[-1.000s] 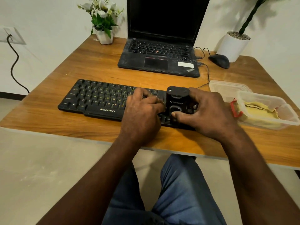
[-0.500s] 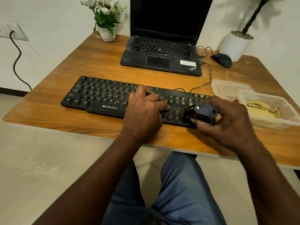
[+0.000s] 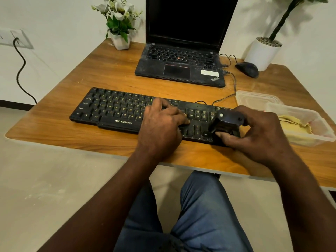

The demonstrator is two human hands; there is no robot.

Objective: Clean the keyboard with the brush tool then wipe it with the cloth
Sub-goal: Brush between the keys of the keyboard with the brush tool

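A black keyboard (image 3: pixel 116 111) lies across the wooden table near its front edge. My left hand (image 3: pixel 161 124) rests palm down on the keyboard's middle, fingers spread over the keys. My right hand (image 3: pixel 254 135) grips a black brush tool (image 3: pixel 224 122) tilted over the keyboard's right end, its lower end on the keys there. A yellow cloth (image 3: pixel 294 122) lies inside a clear plastic container (image 3: pixel 325 137) just right of my right hand.
An open black laptop (image 3: pixel 180 70) stands behind the keyboard, with a black mouse (image 3: pixel 247 69) and cables to its right. A clear lid (image 3: pixel 254 99) lies behind the container. A small flower pot (image 3: pixel 120 41) and a white plant pot (image 3: pixel 261 53) stand at the back.
My right hand has carried the brush tool from the keyboard's middle-right to its right end and tilted it over. My left hand has stayed on the keys.
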